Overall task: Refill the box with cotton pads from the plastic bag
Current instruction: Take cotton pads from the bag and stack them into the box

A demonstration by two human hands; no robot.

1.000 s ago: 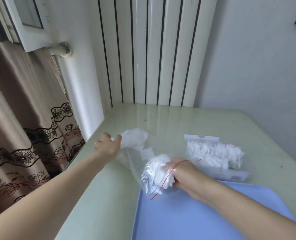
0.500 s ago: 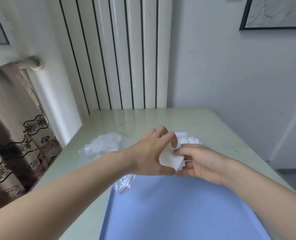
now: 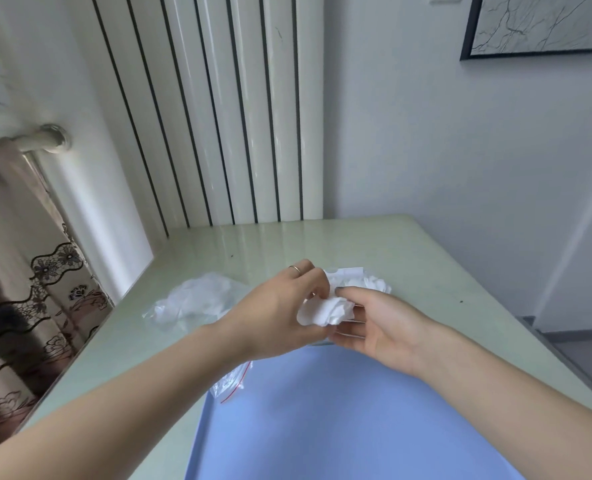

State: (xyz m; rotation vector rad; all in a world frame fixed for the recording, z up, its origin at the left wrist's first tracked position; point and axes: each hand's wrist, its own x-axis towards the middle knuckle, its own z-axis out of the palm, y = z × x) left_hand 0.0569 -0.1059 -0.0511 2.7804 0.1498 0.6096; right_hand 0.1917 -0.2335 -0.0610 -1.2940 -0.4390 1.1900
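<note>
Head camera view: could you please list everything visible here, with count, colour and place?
Wad of white cotton pads: one, white, held between both hands above the table.
Clear box of cotton pads: one, white contents, behind the hands.
Clear plastic bag with red seal line: one, on the table left of the hands.
Blue flat tray: one, near table edge.
Pale green glossy table: one.
White ribbed radiator: one, back wall.
Framed picture: one, upper right.
Patterned brown curtain: one, left.
Left hand: grips the wad; wears a ring.
Right hand: holds the wad.

Home; curtain (image 3: 27, 306); radiator (image 3: 218, 109); framed picture (image 3: 544, 26)
</note>
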